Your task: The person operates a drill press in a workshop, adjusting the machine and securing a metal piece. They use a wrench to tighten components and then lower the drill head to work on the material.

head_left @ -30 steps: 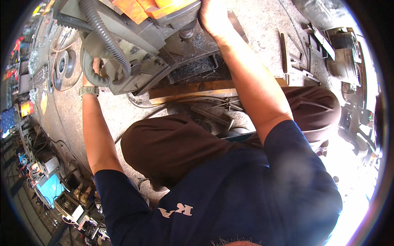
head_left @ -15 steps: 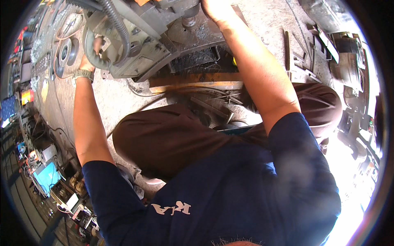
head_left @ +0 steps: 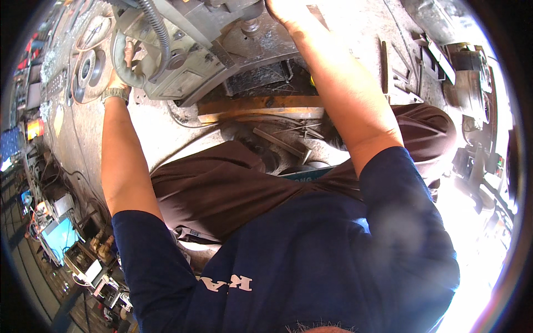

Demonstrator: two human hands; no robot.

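Note:
A heavy grey machine (head_left: 194, 69), with a ribbed grey conduit (head_left: 157, 30) arching over its side, stands at the top of the head view. Its curved grey handle (head_left: 119, 55) loops out on the left. My left hand (head_left: 118, 79), a watch on its wrist, is at this handle and appears wrapped round it; one digit shows upright inside the loop while the handle hides the rest. My right hand (head_left: 283, 10) reaches to the machine's upper right side at the picture's top edge, overexposed, its fingers out of sight. A round metal spindle end (head_left: 251, 26) sits below the machine head, near that hand.
An orange-brown steel beam (head_left: 261, 107) lies between the machine and my bent legs, with cables and metal offcuts (head_left: 280, 142) around it. Left of the handle are a ring-shaped disc (head_left: 88, 69) and cords. Steel bars (head_left: 384, 72) and a metal drum (head_left: 469, 94) stand at right.
The view has shifted slightly. My left wrist sits a little nearer the handle, and the digit inside the loop now points further up. My right hand stays at the machine's top right.

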